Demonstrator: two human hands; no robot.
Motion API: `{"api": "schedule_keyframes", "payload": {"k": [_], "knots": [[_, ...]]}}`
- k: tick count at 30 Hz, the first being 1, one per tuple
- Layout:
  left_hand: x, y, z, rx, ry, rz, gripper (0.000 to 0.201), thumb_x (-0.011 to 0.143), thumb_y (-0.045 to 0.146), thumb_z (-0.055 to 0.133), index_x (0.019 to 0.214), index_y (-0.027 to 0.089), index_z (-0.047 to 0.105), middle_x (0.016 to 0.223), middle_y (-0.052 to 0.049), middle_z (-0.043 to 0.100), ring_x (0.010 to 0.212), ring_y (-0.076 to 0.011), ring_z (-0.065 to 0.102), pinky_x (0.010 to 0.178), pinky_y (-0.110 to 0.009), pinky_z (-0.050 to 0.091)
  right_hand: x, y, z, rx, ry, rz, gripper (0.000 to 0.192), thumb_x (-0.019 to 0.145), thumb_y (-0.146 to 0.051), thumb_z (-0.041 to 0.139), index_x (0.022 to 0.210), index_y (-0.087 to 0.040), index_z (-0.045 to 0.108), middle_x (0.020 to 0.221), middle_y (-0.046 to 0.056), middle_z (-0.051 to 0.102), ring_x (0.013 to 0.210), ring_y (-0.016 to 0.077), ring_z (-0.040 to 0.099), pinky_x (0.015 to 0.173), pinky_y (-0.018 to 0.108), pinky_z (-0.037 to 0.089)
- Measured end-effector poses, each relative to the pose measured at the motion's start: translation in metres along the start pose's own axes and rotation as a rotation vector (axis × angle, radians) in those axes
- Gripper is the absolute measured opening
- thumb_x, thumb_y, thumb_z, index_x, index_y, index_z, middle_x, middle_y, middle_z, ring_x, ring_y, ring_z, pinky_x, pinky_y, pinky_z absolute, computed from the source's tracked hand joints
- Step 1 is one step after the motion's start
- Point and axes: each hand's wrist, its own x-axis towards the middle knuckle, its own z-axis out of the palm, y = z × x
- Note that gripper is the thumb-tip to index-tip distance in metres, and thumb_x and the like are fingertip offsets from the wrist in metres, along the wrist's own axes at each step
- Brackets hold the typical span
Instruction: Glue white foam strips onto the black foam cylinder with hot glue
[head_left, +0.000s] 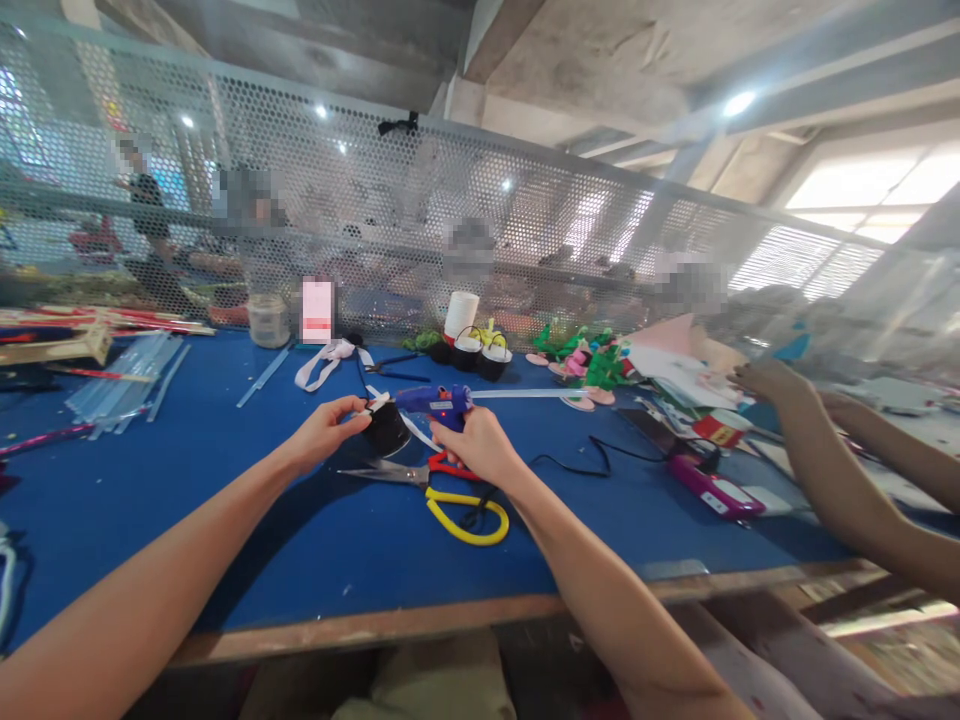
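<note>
The right hand is closed around the handle of a blue hot glue gun, which it holds just above the desk. The gun's long axis runs nearly level, left to right across the view, with the nozzle pointing left toward the other hand. A clear glue stick juts from the back of the gun to the right. The trigger and the fingers on it are hidden behind the hand.

The left hand pinches a small black cup-shaped pot by its rim, thumb and fingers shut on it; a white strip at the rim meets the nozzle, though whether they touch is hard to make out.

Under the hands, scissors with yellow and red loops lie flat on the blue desk, blades pointing left. A black cord trails right toward a pink device. Farther back stand more black pots, a white cup and green trimmings. Clear glue sticks lie in a heap at far left. Another person's arms reach in from the right, cut off by the frame edge.
</note>
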Motion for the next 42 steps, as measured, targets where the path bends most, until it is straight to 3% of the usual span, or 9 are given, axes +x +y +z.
{"api": "schedule_keyframes", "payload": {"k": [14,33,39,42], "knots": [[0.001,-0.004,-0.002,0.007,-0.016,0.008,0.031,0.061,0.047,0.060,0.063,0.017,0.049,0.080,-0.001,0.062,0.081,-0.0174,0.052,0.076,-0.027,0.037,0.007,0.004,0.001,0.086,0.019,0.034,0.018,0.069,-0.023,0.051,0.053,-0.015,0.051,0.034,-0.004,0.047,0.029,0.0067,0.042,0.035,0.016,0.036],[0.001,-0.004,-0.001,0.011,-0.013,-0.003,0.029,0.063,0.044,0.059,0.064,0.017,0.051,0.075,0.001,0.059,0.072,-0.0140,0.049,0.073,-0.026,0.036,-0.001,0.000,0.001,0.043,0.018,-0.019,0.023,0.069,-0.031,0.052,0.052,-0.016,0.050,0.036,-0.004,0.046,0.031,0.0071,0.042,0.036,0.018,0.035],[0.000,-0.003,0.000,0.001,-0.004,0.010,0.030,0.062,0.046,0.059,0.066,0.017,0.053,0.087,-0.002,0.063,0.079,-0.0163,0.052,0.077,-0.027,0.037,0.000,-0.002,-0.004,0.298,-0.051,0.016,0.016,0.067,-0.027,0.053,0.059,-0.014,0.056,0.036,-0.006,0.046,0.031,0.0059,0.042,0.036,0.017,0.036],[0.001,-0.004,0.000,0.002,0.022,0.022,0.032,0.061,0.048,0.061,0.065,0.017,0.053,0.096,-0.005,0.063,0.090,-0.0191,0.053,0.085,-0.029,0.035,0.008,0.006,-0.010,0.471,0.036,0.033,0.017,0.065,-0.029,0.057,0.061,-0.013,0.054,0.041,-0.005,0.051,0.034,0.0063,0.045,0.038,0.018,0.038]]}}
